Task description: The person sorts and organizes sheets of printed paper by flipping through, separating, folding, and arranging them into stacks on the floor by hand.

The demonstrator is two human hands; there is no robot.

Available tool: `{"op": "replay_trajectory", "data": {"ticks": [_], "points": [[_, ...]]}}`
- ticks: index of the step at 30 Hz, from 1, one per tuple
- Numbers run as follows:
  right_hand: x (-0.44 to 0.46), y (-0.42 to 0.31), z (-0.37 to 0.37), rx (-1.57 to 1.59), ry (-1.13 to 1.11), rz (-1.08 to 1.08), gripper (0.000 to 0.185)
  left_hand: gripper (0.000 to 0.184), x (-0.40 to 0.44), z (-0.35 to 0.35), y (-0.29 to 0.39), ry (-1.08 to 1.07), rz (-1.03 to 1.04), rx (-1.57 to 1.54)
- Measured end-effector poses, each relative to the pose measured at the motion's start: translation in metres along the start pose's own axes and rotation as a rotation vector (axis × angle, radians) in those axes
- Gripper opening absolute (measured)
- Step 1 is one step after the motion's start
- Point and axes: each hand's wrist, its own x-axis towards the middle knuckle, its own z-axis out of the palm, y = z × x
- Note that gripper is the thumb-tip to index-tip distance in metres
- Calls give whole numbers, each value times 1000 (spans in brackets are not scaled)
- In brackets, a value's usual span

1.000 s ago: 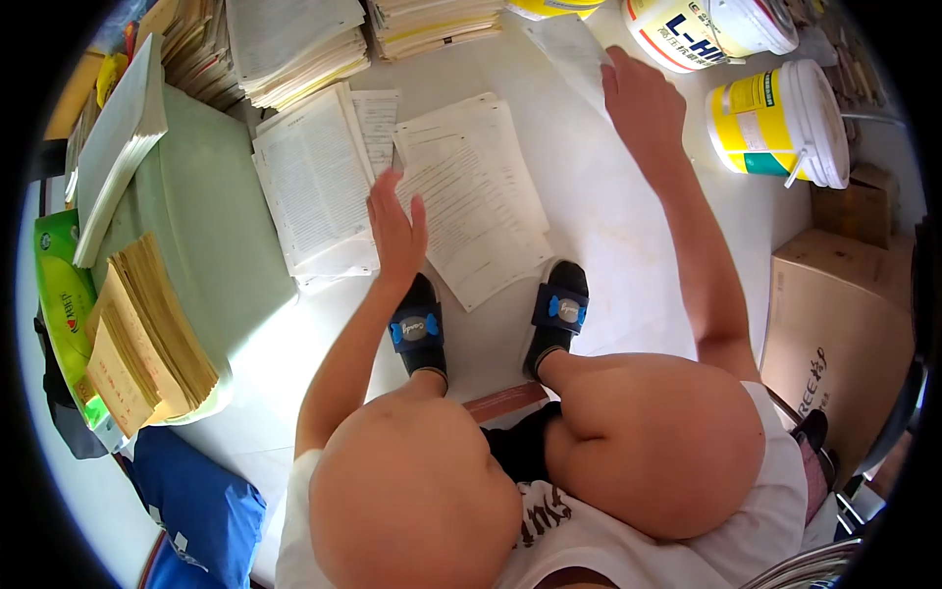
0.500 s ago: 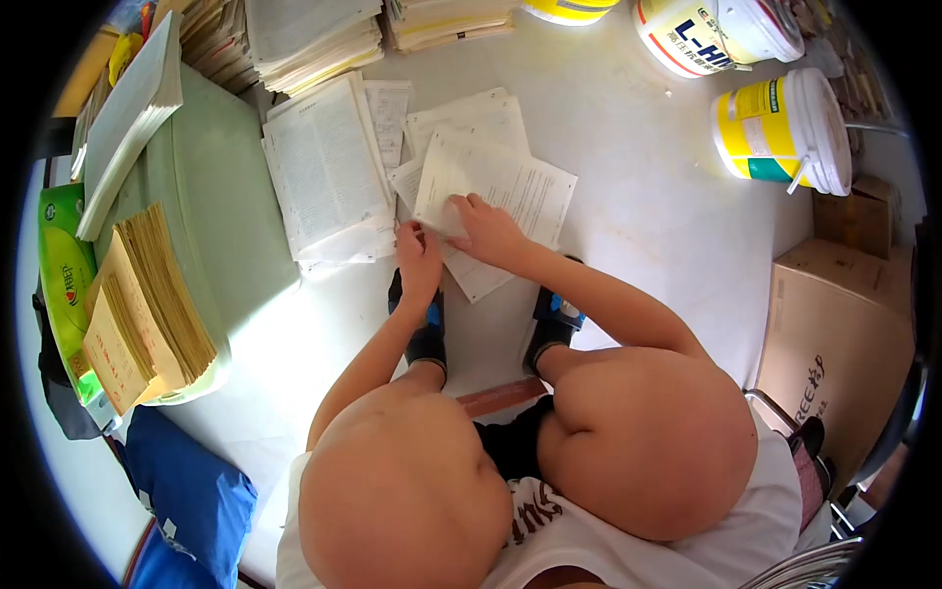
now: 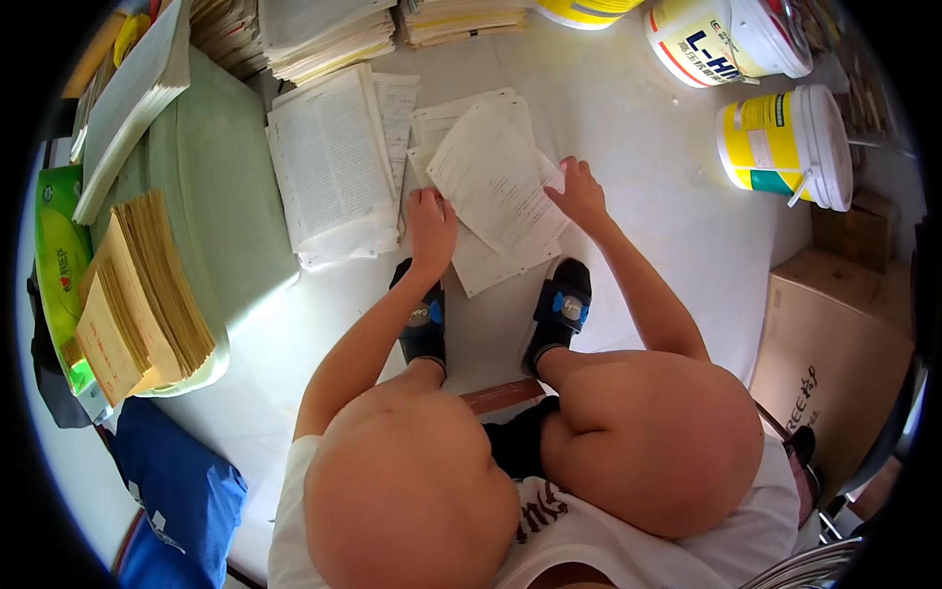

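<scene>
A loose pile of printed sheets [image 3: 496,187] lies fanned at odd angles on the floor in front of my feet. The top sheet is turned askew over the others. My left hand [image 3: 432,232] is closed at the pile's left edge, its curled fingers on the paper; the fingertips are partly hidden. At the right edge my right hand [image 3: 581,199] has thumb and fingers apart beside the sheets. Left of the pile is a thicker stack of printed pages [image 3: 332,162], with another sheet [image 3: 397,108] showing from under it.
Taller paper stacks [image 3: 329,39] stand at the back. A pale green bin [image 3: 226,187] on the left carries bound papers [image 3: 162,285]. Yellow-and-white buckets [image 3: 770,142] and a cardboard box [image 3: 834,344] are on the right. My sandals [image 3: 559,304] are just below the sheets.
My right hand has moved off the top sheet to the pile's right edge, and its fingers have spread. The top sheet has turned and shifted. My left hand has moved slightly right and up.
</scene>
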Motion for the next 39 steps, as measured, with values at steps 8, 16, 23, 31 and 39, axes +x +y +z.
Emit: {"op": "replay_trajectory", "data": {"ticks": [8,16,23,31,39], "points": [[-46,-9,13,-95,-72,51,62,45,9,-1,14,-18,70,89],[-41,-20,-4,35,-15,177,78,45,4,9,9,-30,146,103],[-48,-6,7,-18,-160,173,53,60,4,1,7,71,-25,-132],[-77,-29,3,63,-205,156,47,49,-8,10,9,-221,-98,-266],[-66,-2,22,164,83,70,63,44,-17,18,3,-48,153,110]]}}
